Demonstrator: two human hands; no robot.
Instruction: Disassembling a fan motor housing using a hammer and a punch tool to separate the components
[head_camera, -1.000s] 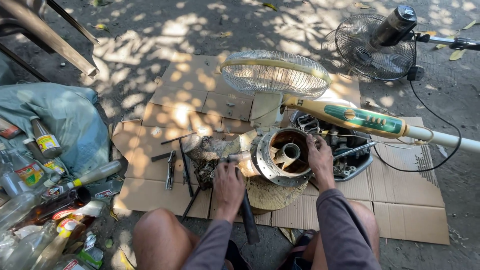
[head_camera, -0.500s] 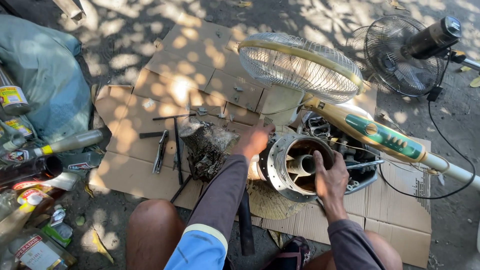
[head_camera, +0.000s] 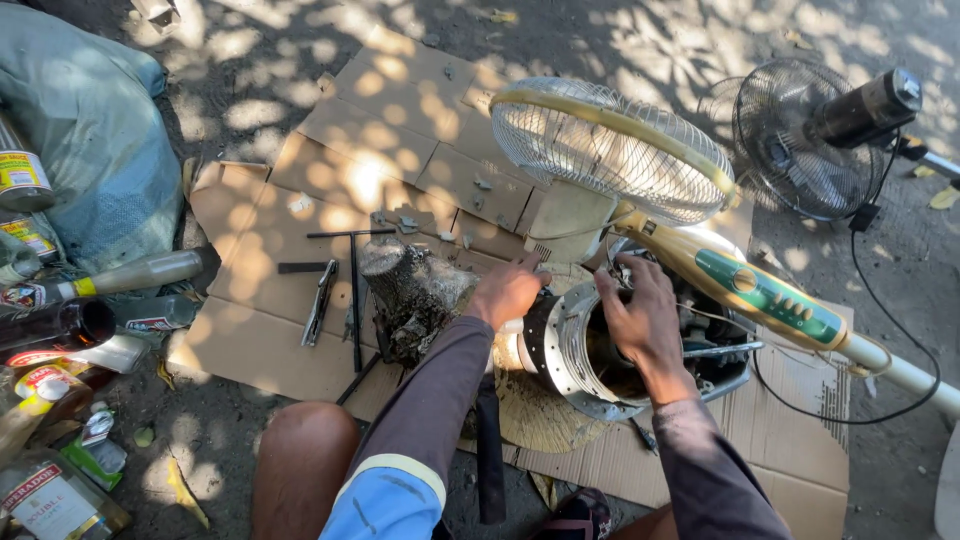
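On the cardboard (head_camera: 400, 140), both hands, left hand (head_camera: 507, 290) and right hand (head_camera: 640, 315), grip the motor housing (head_camera: 570, 345)

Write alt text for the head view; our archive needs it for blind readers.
A person's left hand and right hand grip a round metal motor housing on flattened cardboard, beside a wood stump, hand tools and two pedestal fans.

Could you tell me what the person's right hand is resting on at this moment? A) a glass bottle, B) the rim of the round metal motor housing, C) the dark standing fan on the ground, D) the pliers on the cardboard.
B: the right hand lies on the upper rim of the round metal motor housing, while the left hand rests beside the wood stump.
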